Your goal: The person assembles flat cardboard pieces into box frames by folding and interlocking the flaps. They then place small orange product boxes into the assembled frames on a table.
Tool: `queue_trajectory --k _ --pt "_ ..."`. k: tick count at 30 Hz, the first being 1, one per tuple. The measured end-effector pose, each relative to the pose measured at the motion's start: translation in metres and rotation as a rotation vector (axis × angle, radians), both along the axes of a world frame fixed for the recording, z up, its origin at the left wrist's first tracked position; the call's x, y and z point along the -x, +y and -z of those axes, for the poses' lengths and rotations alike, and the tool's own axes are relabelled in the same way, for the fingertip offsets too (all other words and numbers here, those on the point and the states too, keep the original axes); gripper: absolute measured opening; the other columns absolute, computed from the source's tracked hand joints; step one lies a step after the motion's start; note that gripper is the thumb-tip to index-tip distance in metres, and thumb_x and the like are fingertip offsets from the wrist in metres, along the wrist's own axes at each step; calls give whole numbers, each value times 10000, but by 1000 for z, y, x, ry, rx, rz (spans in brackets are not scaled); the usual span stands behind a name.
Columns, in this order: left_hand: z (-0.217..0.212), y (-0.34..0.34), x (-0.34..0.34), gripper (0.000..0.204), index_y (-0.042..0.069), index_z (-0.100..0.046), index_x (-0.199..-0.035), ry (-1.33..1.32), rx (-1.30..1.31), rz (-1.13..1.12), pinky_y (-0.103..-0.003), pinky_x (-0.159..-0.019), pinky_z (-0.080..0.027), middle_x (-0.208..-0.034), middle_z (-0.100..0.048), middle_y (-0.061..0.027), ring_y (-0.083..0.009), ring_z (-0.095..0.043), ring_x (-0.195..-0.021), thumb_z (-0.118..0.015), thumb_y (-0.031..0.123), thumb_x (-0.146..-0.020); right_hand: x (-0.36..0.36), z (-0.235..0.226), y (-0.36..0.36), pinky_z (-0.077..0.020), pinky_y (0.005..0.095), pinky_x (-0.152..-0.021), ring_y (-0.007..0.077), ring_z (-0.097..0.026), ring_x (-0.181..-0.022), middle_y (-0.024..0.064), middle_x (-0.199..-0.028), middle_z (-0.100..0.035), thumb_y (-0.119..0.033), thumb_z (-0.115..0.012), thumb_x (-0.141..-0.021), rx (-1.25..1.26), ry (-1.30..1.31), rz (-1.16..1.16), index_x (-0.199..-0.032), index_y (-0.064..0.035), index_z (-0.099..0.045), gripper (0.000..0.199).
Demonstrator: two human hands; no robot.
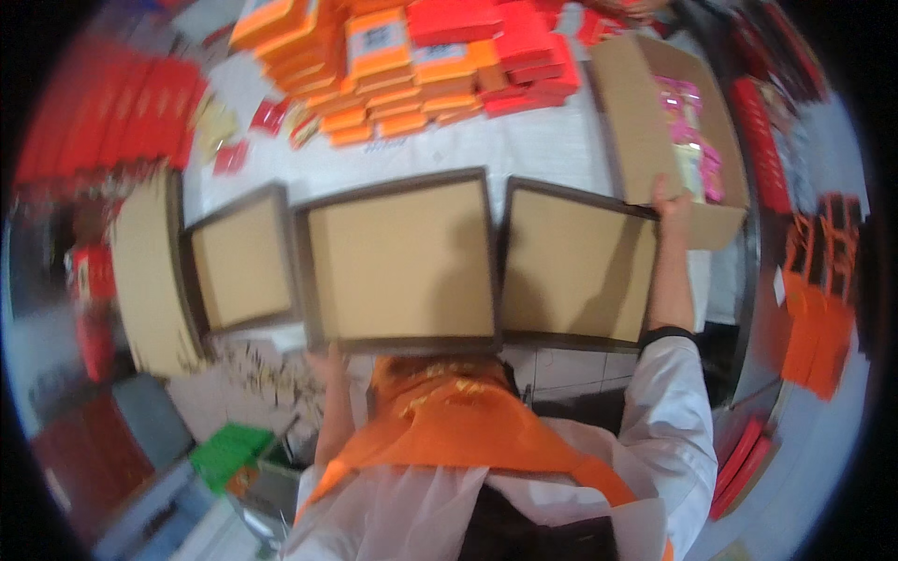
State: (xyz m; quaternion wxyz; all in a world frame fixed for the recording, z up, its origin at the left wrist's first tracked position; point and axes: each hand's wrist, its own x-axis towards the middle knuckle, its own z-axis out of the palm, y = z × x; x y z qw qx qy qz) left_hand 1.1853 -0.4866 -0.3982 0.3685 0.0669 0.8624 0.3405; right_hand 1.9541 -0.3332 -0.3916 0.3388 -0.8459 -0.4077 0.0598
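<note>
Three shallow square box trays with dark rims and tan insides lie side by side on a white table: a left tray point(245, 257), a middle tray point(402, 262) and a right tray point(575, 266). My left hand point(325, 360) grips the middle tray's near left corner, with its fingers hidden under the rim. My right hand point(671, 204) reaches along the right tray's outer edge and grips its far right corner, close to an open cardboard carton point(636, 122).
The carton holds pink packets point(690, 117). Stacks of flat orange and red boxes point(412, 61) cover the table's far side. A tan lid point(150, 276) leans at the left. Red boxes point(112, 112) lie far left, orange packs point(818, 318) at right, and a green crate point(229, 453) below.
</note>
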Motion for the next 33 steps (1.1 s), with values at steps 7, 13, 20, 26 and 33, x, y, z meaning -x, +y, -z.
queue_trajectory --k 7,13,20,26,33 --pt "-5 35 -22 766 109 -37 -1433 -90 -100 -3 -440 -747 -565 -1345 -363 -197 -316 -538 -1067 -542 40 -861 -73 -3 38 -487 536 -915 318 -506 -1140 125 -1269 -526 -253 -366 -960 -861 1541 363 -1273 -31 -489 403" --pt "10 28 -4 884 -56 -100 -1419 527 -109 212 -413 -1056 -320 -1366 -324 -309 -423 -375 -1241 -631 109 -732 42 -35 4 -427 481 -948 271 -499 -1116 106 -1221 -513 -408 -472 -927 -561 1143 323 -1242 -66 -456 466" --pt "-18 65 3 861 35 -219 -1421 1075 130 631 -517 -1078 -211 -1376 -303 -283 -412 -298 -1285 -708 219 -738 337 40 -90 -211 390 -1111 326 -250 -1353 253 -1444 -265 -190 -548 -910 268 492 -309 -1402 48 -231 632" --pt "-27 151 72 527 54 -420 -1337 703 110 781 -493 -1076 -206 -1277 -509 -162 -296 -424 -1235 -422 388 -931 356 32 -76 -403 392 -963 359 -505 -1158 271 -1265 -484 -93 -527 -884 336 371 -389 -1389 21 -269 579" --pt "-8 129 132 531 16 -564 -1163 560 104 1176 -505 -1073 -175 -1068 -622 -181 -309 -529 -1103 -327 441 -950 395 3 -62 -423 412 -918 386 -549 -1089 262 -1189 -548 -195 -442 -919 423 416 -237 -1382 -26 -310 511"
